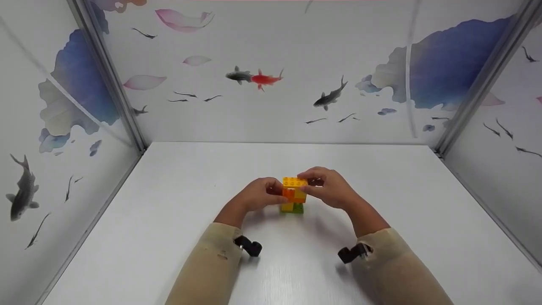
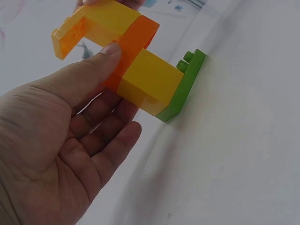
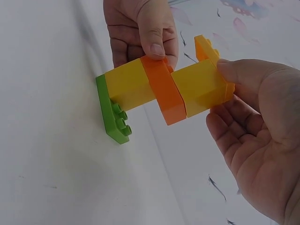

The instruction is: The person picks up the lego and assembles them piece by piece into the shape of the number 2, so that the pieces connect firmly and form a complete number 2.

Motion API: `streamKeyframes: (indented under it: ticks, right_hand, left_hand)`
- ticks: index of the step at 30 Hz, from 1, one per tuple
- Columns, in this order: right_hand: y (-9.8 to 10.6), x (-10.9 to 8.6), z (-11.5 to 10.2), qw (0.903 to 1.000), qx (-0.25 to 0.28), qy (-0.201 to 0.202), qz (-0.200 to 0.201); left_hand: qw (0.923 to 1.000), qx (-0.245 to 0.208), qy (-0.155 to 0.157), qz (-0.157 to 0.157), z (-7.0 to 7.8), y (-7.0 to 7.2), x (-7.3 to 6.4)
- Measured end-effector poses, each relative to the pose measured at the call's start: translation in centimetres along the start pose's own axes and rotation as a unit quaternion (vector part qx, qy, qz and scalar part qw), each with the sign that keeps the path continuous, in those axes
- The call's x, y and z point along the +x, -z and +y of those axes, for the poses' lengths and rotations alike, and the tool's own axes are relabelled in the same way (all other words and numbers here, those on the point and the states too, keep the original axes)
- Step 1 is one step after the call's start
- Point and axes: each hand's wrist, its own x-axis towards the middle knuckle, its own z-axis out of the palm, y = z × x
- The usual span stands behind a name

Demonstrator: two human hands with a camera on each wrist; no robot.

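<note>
A small tower of toy building bricks stands at the middle of the table. At its foot is a green plate (image 3: 108, 115) with bare studs on one side. Above that come a yellow brick (image 2: 152, 77), an orange brick (image 3: 165, 91) and a second yellow brick (image 3: 197, 88). A thin yellow-orange brick (image 1: 292, 182) tops the tower and juts out to one side. My left hand (image 1: 259, 195) pinches the orange brick, thumb on its near face. At the top, my right hand (image 1: 332, 188) grips the thin brick between thumb and fingers; its fingertips are partly hidden.
The white table (image 1: 178, 262) is bounded by a back wall (image 1: 271, 118) and side walls printed with fish and petals. Black clip-like pieces stick out from both beige sleeves (image 1: 207, 262) near the wrists.
</note>
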Motion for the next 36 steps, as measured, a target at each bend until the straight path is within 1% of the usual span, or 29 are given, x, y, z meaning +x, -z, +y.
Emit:
streamKeyframes:
  ticks: [5,13,18,27,31,33,36]
  right_hand:
    - [0.1,-0.1,0.1,0.9999,0.007,0.012,0.006]
    - [0.1,-0.2,-0.1,0.9999,0.007,0.006,0.007]
    - [0.1,-0.2,0.0,0.9999,0.009,0.009,0.007]
    - [0.2,-0.1,0.2,1.0000,0.007,0.002,0.004]
    - [0.8,-0.1,0.5,0.9997,0.023,0.010,0.002]
    - [1.3,-0.2,0.7,0.9993,0.033,0.015,0.007]
    - [2.1,-0.4,0.8,0.9990,0.039,0.012,0.017]
  left_hand:
    - [1.0000,-0.009,-0.002,0.000,-0.1,0.0,0.2]
    - [0.9999,-0.011,-0.007,0.002,-0.4,0.1,0.1]
    - [0.9999,-0.003,-0.014,0.003,-0.5,0.2,0.2]
    - [0.9999,-0.010,-0.007,0.004,-0.6,0.0,0.2]
    - [0.9999,-0.010,-0.008,0.003,-0.5,0.0,0.2]
    - [0.9999,-0.010,-0.007,0.002,-0.4,0.0,0.1]
    - [0.9999,-0.011,-0.003,0.001,-0.3,0.0,0.2]
